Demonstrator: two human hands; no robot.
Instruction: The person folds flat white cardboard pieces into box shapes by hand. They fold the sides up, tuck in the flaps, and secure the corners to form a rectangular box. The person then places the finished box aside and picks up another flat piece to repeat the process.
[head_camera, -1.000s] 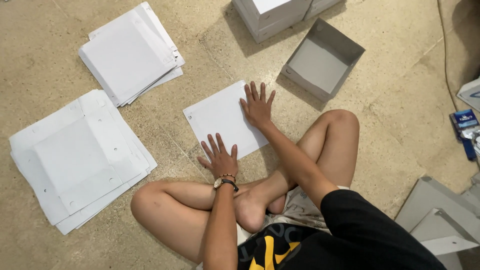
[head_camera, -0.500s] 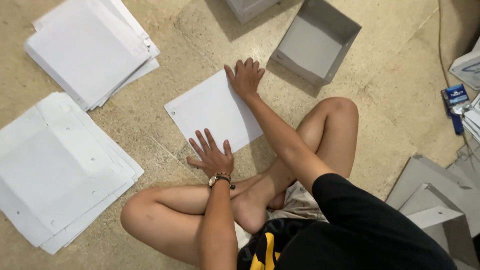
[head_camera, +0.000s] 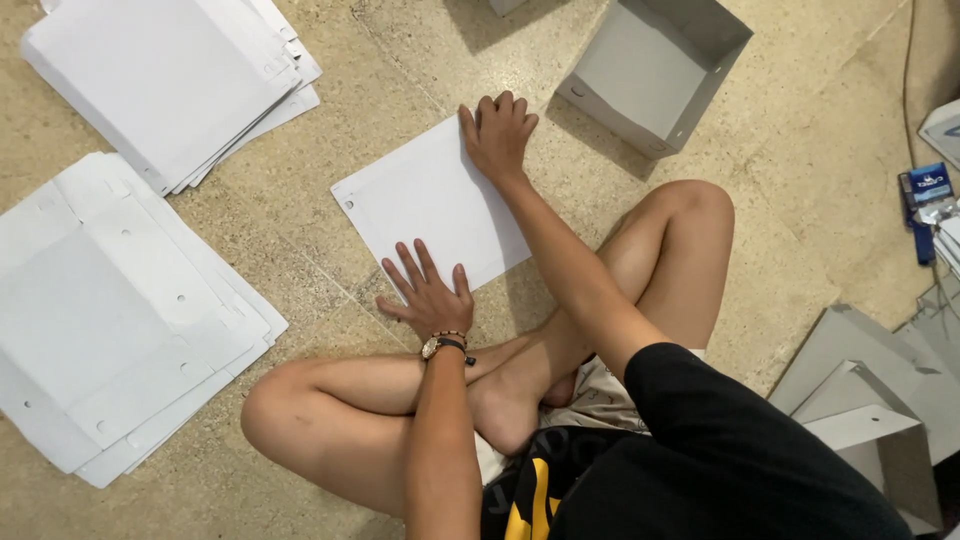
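Note:
A white flat cardboard sheet (head_camera: 430, 205) with small punched holes lies on the stone floor in front of my crossed legs. My left hand (head_camera: 428, 295), with a watch and bead bracelet at the wrist, presses flat on its near edge, fingers spread. My right hand (head_camera: 497, 130) reaches across to the sheet's far corner, and its fingers are drawn together and curled over that edge.
A stack of die-cut white sheets (head_camera: 110, 310) lies at the left, and another stack (head_camera: 170, 80) sits at the upper left. A folded grey open box (head_camera: 650, 70) stands beyond the sheet. Grey folded pieces (head_camera: 870, 400) lie at the lower right, with a blue packet (head_camera: 925, 195) at the right edge.
My right hand's fingers went from spread flat on the sheet to bunched and curled at its far edge. The left hand stays flat on the near edge.

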